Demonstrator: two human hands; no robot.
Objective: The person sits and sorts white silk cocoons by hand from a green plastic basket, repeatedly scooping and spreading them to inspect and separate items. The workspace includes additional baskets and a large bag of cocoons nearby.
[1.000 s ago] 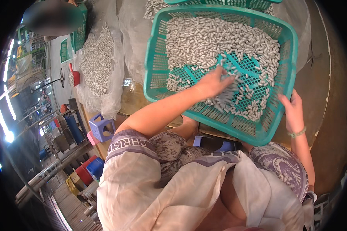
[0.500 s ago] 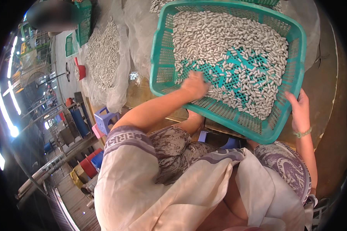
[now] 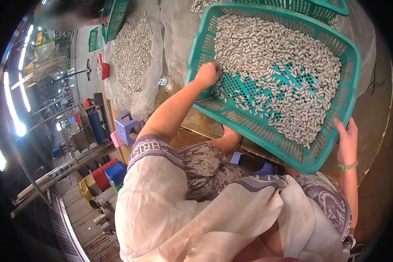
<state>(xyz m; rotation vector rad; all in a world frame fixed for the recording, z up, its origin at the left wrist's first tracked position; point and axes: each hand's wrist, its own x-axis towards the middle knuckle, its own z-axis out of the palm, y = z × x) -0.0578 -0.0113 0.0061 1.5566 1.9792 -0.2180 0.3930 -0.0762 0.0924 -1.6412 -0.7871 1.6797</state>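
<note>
A green plastic basket (image 3: 273,146) with mesh walls tilts in front of me, over my lap. Small silvery capsule-shaped pieces (image 3: 266,41) lie thick along its far side and down the right, thinner across the middle, where the green mesh bottom shows. My left hand (image 3: 208,73) is closed at the basket's left wall, beside a few loose pieces; whatever its curled fingers hold is hidden. My right hand (image 3: 347,135), with a beaded bracelet (image 3: 348,166) at the wrist, grips the rim at the near right corner, thumb on top.
Beyond on the left, more pieces (image 3: 133,56) are heaped on clear plastic sheeting (image 3: 137,102), with a red scoop (image 3: 104,70) beside them. Another green basket (image 3: 301,8) stands behind mine. A purple stool (image 3: 127,127) is at my left. At the upper left, a person's hand (image 3: 99,20) touches a green basket (image 3: 116,19).
My left hand has moved from the near left part of the basket bottom, left and away from me, to the left wall. My right hand keeps its hold; the view has shifted slightly.
</note>
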